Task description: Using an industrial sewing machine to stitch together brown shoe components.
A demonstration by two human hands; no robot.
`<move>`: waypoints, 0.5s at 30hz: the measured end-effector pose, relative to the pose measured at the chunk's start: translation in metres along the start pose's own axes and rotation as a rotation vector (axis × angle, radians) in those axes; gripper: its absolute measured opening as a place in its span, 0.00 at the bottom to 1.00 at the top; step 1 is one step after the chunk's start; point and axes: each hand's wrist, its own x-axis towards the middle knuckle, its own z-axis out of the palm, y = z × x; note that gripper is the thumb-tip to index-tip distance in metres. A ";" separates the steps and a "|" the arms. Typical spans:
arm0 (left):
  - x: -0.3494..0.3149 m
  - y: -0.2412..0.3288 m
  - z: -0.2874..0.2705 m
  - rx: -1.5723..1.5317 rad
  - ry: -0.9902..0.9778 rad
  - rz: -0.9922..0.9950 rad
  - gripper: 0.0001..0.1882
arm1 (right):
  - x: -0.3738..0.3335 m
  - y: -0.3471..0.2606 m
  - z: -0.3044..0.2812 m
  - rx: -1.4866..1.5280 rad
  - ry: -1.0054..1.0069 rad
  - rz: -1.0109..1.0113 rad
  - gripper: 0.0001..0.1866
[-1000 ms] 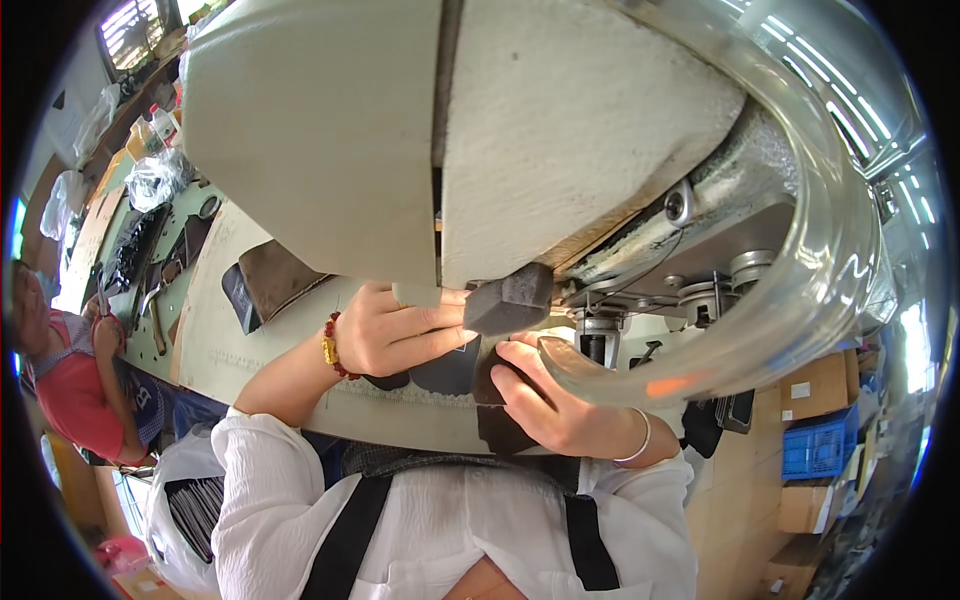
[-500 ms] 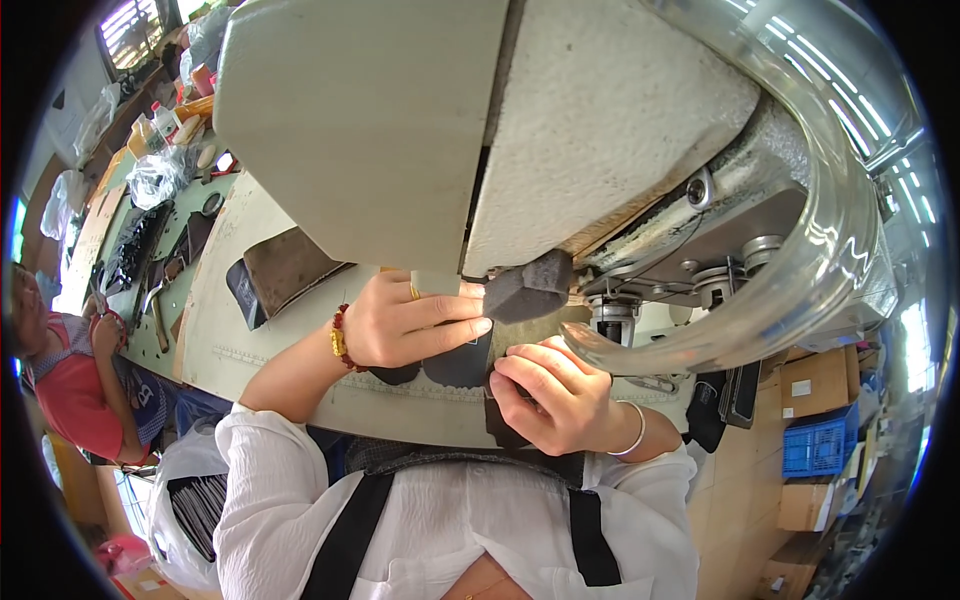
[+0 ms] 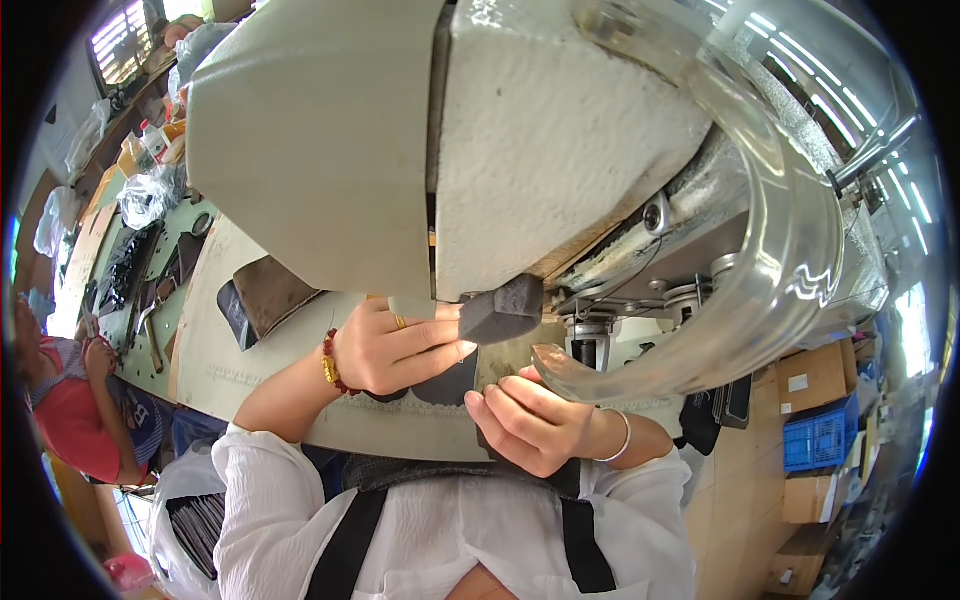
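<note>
Pale table (image 3: pixel 390 430) lying under big machine (image 3: pixel 320 150); one blue crate (image 3: pixel 815 442) standing far right, one co-worker (image 3: pixel 75 410) showing far left. Left hand (image 3: pixel 385 345) laying nearly straight fingers over one dark grey piece (image 3: pixel 445 386); right hand (image 3: pixel 530 420) curling fingers against one brown piece (image 3: pixel 487 442) near table's front edge, grip unclear.

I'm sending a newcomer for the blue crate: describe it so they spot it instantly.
Start at the big pale machine, top centre, then look right, past the clear curved piece, to the cardboard boxes. Between an upper and a lower box sits the crate; its blue colour sets it apart from their brown cardboard.
</note>
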 end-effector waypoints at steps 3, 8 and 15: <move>0.000 0.002 -0.001 0.019 -0.026 -0.009 0.10 | 0.001 0.003 0.000 -0.024 0.006 -0.034 0.06; 0.006 0.010 -0.007 0.106 -0.132 -0.044 0.10 | 0.004 0.007 -0.003 -0.020 -0.023 -0.107 0.05; 0.009 0.019 -0.012 0.183 -0.219 -0.113 0.08 | 0.003 0.013 -0.007 0.037 -0.049 -0.113 0.09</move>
